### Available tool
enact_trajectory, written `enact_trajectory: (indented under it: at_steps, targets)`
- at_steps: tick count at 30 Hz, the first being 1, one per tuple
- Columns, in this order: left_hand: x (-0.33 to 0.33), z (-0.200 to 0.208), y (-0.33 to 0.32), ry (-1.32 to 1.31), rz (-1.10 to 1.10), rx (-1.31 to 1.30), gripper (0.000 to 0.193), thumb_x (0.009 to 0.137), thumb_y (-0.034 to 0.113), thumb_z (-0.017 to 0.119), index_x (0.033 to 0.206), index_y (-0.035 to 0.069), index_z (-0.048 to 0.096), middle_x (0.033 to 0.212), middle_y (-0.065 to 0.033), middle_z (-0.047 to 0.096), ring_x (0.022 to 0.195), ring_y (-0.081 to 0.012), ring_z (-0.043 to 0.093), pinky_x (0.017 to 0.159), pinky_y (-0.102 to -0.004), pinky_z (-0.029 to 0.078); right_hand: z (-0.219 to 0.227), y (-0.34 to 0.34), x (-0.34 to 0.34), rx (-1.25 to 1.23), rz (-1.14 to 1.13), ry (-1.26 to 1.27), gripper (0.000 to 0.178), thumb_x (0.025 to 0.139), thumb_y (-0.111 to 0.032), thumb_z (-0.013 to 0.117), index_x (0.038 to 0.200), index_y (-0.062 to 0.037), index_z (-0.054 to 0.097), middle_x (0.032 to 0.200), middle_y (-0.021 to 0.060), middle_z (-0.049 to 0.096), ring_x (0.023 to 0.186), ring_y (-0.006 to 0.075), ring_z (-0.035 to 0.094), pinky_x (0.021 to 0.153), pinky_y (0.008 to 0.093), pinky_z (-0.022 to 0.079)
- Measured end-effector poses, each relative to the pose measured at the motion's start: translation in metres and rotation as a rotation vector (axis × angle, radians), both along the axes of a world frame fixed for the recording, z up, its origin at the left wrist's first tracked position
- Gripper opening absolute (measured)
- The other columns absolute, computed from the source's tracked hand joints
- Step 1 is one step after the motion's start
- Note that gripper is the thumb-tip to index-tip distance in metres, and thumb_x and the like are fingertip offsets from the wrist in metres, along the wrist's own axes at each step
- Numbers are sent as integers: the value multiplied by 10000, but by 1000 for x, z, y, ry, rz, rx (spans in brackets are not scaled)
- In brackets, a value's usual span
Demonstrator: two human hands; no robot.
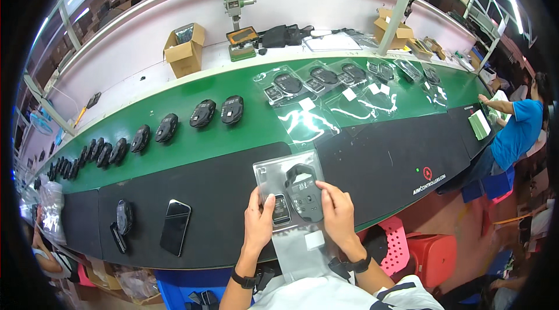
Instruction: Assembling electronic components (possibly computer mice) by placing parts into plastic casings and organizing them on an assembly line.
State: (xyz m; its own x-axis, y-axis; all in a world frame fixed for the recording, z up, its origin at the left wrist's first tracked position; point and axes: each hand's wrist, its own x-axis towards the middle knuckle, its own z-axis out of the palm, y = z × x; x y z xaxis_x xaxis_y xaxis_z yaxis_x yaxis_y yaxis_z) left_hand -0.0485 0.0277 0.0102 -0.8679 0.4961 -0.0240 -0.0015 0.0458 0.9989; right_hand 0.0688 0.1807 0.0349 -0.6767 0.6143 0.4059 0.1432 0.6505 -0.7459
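Clear plastic forms the one package [271, 177] we see, in the head view, above black matting [215, 193]; the left hand [257, 221] grips its left edge, the right hand [340, 215] its right. Inside we count one dark mouse [304, 195] and one small black piece [282, 210]; leftward lie one phone [175, 227] and one loose mouse [124, 217].

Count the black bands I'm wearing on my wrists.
2: one black wristband just behind your left hand, a second wristband just behind your right hand. Both hands hold the clear package. Any farther up your arms could be hidden.
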Motion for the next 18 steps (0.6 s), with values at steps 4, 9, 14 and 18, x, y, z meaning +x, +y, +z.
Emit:
enact_trajectory:
  at_steps: [4,9,14,18]
  targets:
    - [0,-3,1,-11,-3,10,415,1021,231,558,1355,-7,503,1057,-126,695,952,-159,630,865,-308,491,-3,1,-5,-102,-71,65,194,977,-123,583,1128,-62,689,826,95,671,697,261,582,718,372,448]
    - [4,-6,1,97,43,-13,428,1015,232,567,1358,-14,498,1104,-147,697,981,-187,645,890,-318,491,-14,-11,-3,161,-147,-12,202,912,-129,666,1100,-55,655,944,92,658,829,261,604,785,401,440]
    - [-5,5,-14,55,-41,-98,446,1002,251,576,1359,-8,514,1168,-165,671,982,-193,650,875,-335,510,7,5,-17,398,-5,-89,489,885,-130,683,1344,-41,536,1434,198,431,1271,350,437,1083,499,305]
    - [-6,7,-27,49,-105,-94,415,996,224,575,1343,-1,546,1154,-153,664,979,-194,648,849,-334,519,19,19,-53,596,283,-142,574,866,-250,734,1370,-58,539,1412,162,500,1358,348,418,1154,529,260]
